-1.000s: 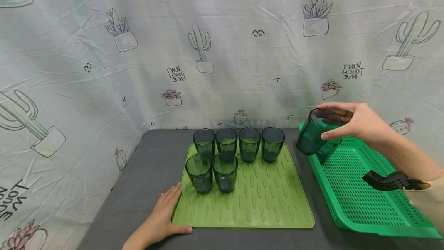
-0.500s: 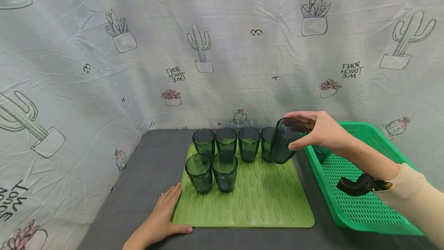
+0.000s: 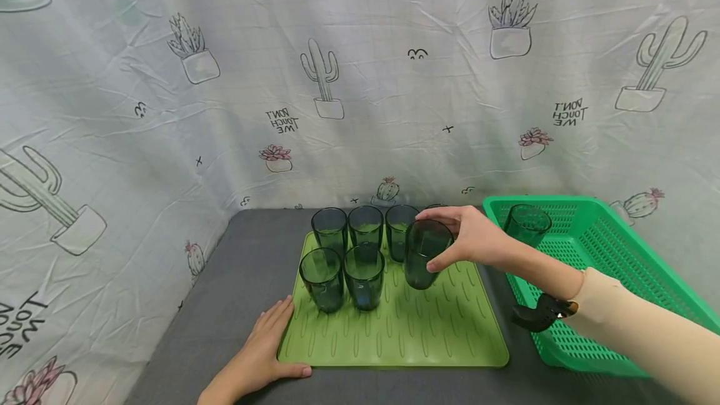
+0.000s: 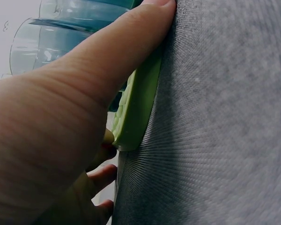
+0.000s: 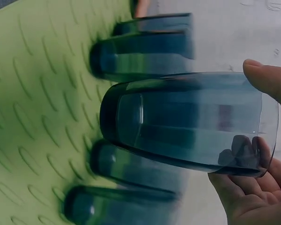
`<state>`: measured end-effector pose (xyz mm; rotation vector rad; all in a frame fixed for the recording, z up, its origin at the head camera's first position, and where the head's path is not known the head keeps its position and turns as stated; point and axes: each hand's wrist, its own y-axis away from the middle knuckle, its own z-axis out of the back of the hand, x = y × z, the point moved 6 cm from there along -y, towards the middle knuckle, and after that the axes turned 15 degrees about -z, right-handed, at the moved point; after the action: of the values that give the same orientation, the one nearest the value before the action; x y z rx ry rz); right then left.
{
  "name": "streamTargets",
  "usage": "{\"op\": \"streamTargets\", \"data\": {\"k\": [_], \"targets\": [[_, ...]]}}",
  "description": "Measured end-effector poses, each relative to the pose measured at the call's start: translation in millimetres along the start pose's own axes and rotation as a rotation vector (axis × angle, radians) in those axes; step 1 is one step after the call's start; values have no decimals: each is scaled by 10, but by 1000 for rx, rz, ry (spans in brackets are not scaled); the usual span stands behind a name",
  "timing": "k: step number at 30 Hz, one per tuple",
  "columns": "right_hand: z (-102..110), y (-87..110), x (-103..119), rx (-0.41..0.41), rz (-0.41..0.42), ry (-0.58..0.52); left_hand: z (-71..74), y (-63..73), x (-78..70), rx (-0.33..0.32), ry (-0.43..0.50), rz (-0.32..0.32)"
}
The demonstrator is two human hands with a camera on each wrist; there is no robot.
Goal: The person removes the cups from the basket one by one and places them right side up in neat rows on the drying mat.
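My right hand grips a dark tinted drinking glass near its rim, thumb on the near side and fingers behind. The glass hangs mouth up over the green ribbed mat, slightly tilted. In the right wrist view the held glass is close above the mat, other glasses on both sides of it. Several like glasses stand on the mat: a back row, partly hidden by the right hand, and two in front, including a front glass. My left hand rests at the mat's front left corner, fingers along its edge.
A green plastic basket stands right of the mat, under the right forearm. Inside its back left corner is another glass. A grey cloth covers the table. Behind hangs a white cactus-print curtain.
The right hand has carried the glass leftward from above the basket to over the mat, beside the front glasses, and lowered it. The left hand has stayed put.
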<state>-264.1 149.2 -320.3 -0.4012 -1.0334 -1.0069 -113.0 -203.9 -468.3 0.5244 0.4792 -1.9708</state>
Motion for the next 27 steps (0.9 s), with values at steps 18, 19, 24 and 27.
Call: {"op": "streamTargets", "data": {"k": [18,19,24,27], "targets": [[-485,-254,-244,114,-16,21,16,-25,8,11,-1,20],[-496,-267,-253,119,-20,19,18,-23,5,12,-2,19],[-527,-340,-290,122,-29,47,24,-20,0,13,2,20],[-536,-370,-298,112,-16,90,15,-22,8,18,7,25]]}}
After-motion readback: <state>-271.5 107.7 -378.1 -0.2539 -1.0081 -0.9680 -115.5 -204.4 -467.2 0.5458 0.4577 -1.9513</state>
